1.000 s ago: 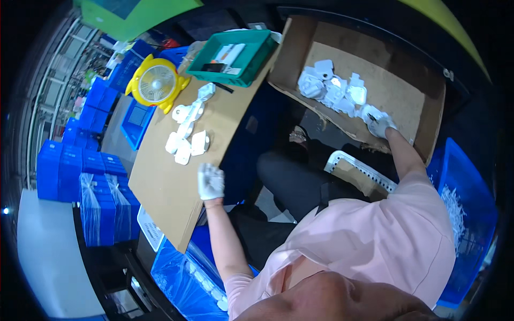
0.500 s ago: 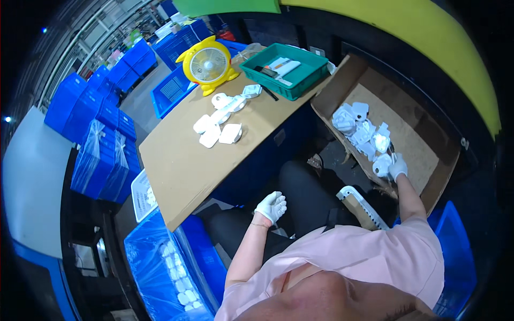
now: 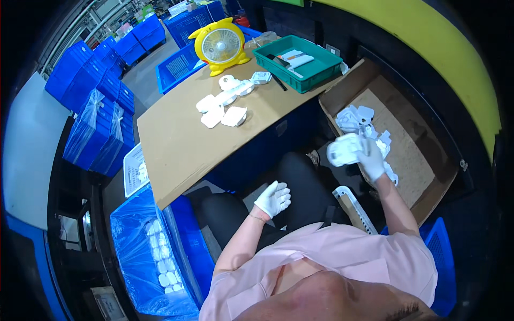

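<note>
My right hand, in a white glove, is closed on a white molded plastic part, slightly blurred, and holds it up by the near edge of a cardboard box. More white plastic parts lie heaped in that cardboard box, partly hidden behind the hand. My left hand, gloved too, rests above my lap with its palm up, fingers loosely apart and nothing in it. On the cardboard-topped table ahead lies a group of similar white parts.
A yellow fan and a green tray stand at the table's far end. Left of me are a blue bin lined with plastic, holding rows of white pieces, and a white basket. Blue crates are stacked beyond.
My right hand has come up and left from the box with a white plastic part in it. My left hand's fingers have spread slightly. The view has shifted a little.
</note>
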Demonstrator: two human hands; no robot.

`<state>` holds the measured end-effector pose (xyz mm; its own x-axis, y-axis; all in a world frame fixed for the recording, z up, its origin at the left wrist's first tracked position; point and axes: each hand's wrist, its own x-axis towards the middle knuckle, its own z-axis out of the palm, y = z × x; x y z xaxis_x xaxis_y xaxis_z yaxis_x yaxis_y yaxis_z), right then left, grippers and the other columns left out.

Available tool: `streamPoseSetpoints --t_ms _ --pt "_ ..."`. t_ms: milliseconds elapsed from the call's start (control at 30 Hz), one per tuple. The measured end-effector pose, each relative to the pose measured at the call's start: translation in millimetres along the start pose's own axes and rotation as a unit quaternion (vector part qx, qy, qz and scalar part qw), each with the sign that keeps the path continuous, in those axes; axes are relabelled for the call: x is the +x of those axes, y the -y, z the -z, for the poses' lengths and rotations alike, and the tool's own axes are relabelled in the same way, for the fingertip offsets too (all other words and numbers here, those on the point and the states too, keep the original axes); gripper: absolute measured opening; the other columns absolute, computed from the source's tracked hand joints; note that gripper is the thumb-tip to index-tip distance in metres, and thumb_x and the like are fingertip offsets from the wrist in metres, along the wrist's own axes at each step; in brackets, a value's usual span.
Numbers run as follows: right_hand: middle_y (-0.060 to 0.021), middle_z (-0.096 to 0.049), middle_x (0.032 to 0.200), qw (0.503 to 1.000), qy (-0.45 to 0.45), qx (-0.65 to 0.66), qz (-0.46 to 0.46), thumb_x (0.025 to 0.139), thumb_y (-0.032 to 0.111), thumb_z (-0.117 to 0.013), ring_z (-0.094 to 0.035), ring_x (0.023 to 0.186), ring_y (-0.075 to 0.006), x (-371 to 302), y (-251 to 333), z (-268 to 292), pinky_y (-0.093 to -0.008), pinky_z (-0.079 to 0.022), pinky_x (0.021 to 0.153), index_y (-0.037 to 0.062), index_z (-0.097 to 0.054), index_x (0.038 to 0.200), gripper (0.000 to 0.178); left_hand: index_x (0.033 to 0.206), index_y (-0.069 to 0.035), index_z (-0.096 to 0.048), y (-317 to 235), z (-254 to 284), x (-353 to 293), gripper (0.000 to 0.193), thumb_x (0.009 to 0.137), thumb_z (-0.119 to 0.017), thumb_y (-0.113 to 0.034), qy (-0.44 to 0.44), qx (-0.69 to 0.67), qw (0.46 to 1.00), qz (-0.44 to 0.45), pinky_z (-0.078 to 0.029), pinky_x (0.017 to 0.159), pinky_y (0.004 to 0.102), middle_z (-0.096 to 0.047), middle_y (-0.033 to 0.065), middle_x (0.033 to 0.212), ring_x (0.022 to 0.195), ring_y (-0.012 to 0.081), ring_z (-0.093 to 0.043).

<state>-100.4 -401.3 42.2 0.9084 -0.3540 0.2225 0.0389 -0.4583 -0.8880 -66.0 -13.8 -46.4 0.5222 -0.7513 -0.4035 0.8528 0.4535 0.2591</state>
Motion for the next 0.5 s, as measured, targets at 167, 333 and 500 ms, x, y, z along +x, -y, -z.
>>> streamPoseSetpoints --t_ms 167,333,500 --pt "-0.0150 -0.062 0.097 0.952 0.266 -0.028 0.150 0.073 0.021 -0.070 -0.063 0.090 -0.0270 -17 88 -86 -0.0350 -0.049 0.080 0.0036 -0.057 0.107 0.041 0.140 -0.007 -0.039 2 -41 -14 0.080 0.083 -0.062 -0.057 0.188 0.013 0.982 0.014 -0.047 0.093 0.0537 -0.049 0.0187 0.133 0.116 0.0359 -0.054" --pt "-0.0170 -0.065 0.100 0.918 0.375 -0.043 0.123 0.075 0.023 -0.068 -0.065 0.094 -0.0338 -45 102 -149 -0.0380 -0.051 0.081 0.0054 -0.057 0.111 0.042 0.142 -0.008 -0.035 12 -59 -36 0.083 0.079 -0.070 -0.050 0.269 0.014 0.963 0.025 -0.050 0.085 0.0582 -0.047 0.0254 0.132 0.111 0.0455 -0.054" --pt "-0.0159 -0.063 0.097 0.945 0.314 -0.039 0.085 0.070 0.022 -0.070 -0.063 0.092 -0.0324 -46 108 -146 -0.0372 -0.050 0.080 0.0047 -0.060 0.107 0.042 0.140 -0.007 -0.038 13 -31 -34 0.076 0.081 -0.072 -0.040 0.197 0.019 0.977 -0.081 -0.054 0.083 0.0499 -0.055 0.0205 0.125 0.106 0.0334 -0.059"
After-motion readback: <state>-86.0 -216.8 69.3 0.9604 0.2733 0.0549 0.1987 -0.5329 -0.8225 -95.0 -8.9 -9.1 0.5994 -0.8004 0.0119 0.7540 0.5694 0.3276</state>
